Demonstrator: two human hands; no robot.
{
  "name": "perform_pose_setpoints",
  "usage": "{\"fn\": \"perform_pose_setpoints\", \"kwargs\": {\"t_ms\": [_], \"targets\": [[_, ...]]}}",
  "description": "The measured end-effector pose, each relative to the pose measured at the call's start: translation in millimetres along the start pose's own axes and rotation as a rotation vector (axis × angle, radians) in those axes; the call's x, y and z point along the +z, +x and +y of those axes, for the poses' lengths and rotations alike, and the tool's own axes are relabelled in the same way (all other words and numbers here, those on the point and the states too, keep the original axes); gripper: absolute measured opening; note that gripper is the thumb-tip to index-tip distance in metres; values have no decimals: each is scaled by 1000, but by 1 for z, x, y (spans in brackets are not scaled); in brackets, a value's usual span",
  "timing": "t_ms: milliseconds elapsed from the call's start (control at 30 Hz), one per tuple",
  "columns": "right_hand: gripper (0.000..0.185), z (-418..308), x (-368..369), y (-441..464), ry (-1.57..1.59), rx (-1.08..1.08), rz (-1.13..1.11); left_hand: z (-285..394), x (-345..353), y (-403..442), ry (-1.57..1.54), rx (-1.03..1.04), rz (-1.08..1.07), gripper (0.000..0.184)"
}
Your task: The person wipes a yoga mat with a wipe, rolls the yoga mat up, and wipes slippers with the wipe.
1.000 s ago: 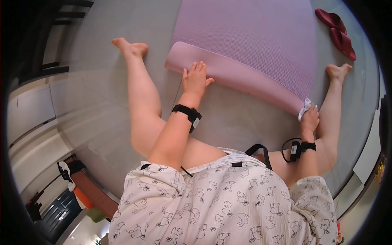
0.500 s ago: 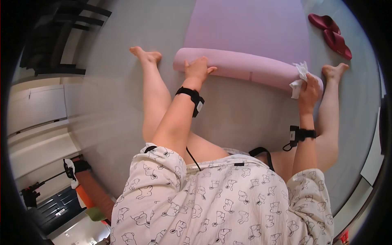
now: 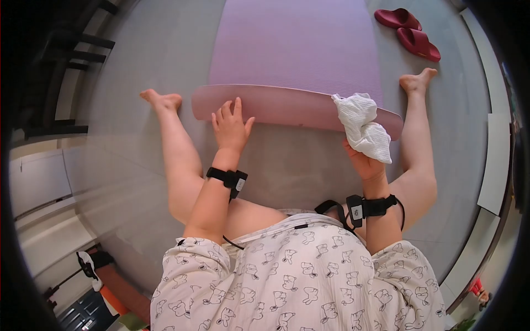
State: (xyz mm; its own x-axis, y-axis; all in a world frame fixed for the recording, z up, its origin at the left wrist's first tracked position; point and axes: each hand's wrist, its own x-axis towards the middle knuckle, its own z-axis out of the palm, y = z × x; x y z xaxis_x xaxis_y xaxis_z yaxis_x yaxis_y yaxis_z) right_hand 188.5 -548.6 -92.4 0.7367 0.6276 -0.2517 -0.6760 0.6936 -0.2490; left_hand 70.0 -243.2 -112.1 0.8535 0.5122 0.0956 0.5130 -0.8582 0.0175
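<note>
A pink yoga mat lies on the floor in front of me, its near end curled into a roll that spans the space between my lower legs. My left hand is at the left part of this roll, fingers spread, fingertips over its near side and holding nothing. Over to the right, my right hand grips a crumpled white cloth with a textured surface. The cloth covers part of the roll's right side and hides some of the fingers. Whether it touches the mat I cannot tell.
My bare feet rest on the grey floor either side of the mat. Two dark red slippers lie beyond my right foot. Dark furniture legs stand at the left, white panels along the right. Black straps with small devices circle both wrists.
Both hands have drawn back toward me. My right hand has lifted the cloth from the roll's right end and turned. The whole view has shifted, with the mat now further left.
</note>
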Motion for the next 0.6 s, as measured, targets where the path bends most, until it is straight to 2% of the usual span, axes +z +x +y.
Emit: {"fn": "perform_pose_setpoints", "kwargs": {"t_ms": [100, 133, 200, 300, 433, 467, 533, 600], "targets": [[28, 2, 7, -4, -116, -23, -132, 9, -16, 5, -25, 102, 118, 63], [28, 2, 10, -5, -114, -22, -131, 12, -19, 8, -23, 102, 117, 63], [28, 2, 11, -7, -74, -22, -80, 22, -20, 17, -64, 247, 194, 63], [34, 1, 5, -6, -108, -31, -158, 32, -3, 34, -110, 362, 124, 61], [35, -3, -9, -10, -82, -7, -212, 33, 25, 58, -272, 353, -30, 56], [37, 0, -16, -10, -316, -163, -210, 32, 26, 62, -288, 309, -70, 51], [39, -3, -26, -8, -535, -309, -221, 27, 21, 66, -287, 253, -105, 46], [44, -17, -22, -8, -310, -265, -51, 32, 2, 63, -268, 366, 6, 36]]}}
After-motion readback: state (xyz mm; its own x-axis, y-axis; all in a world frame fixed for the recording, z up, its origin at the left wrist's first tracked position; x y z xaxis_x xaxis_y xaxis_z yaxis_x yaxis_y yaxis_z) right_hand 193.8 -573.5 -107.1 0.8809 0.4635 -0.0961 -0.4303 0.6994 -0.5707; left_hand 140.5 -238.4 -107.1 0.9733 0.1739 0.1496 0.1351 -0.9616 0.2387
